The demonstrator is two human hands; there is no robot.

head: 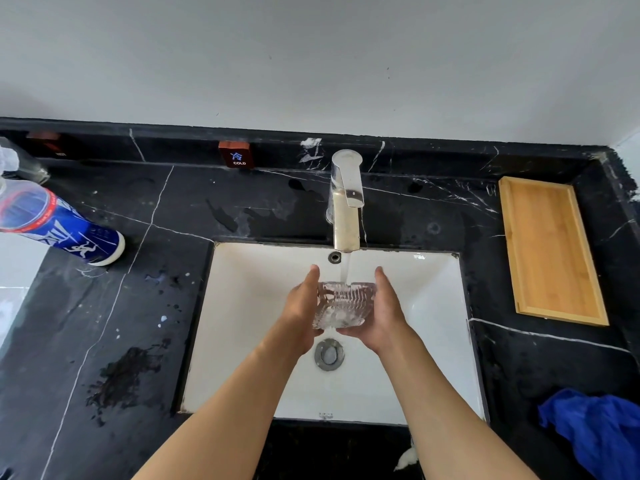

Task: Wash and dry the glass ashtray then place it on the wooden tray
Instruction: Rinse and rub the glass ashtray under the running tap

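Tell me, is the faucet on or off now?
On. A stream of water falls from the faucet onto the glass ashtray held over the sink.

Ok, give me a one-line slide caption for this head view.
Both hands, left hand and right hand, hold the glass ashtray under the running faucet over the sink.

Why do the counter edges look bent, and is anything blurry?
Head view: the wide-angle lens bows the black counter edges; the blue bottle at the left rim looks smeared; the glass ashtray is hard to read under running water; soft, even light, faint sheen on the sink.
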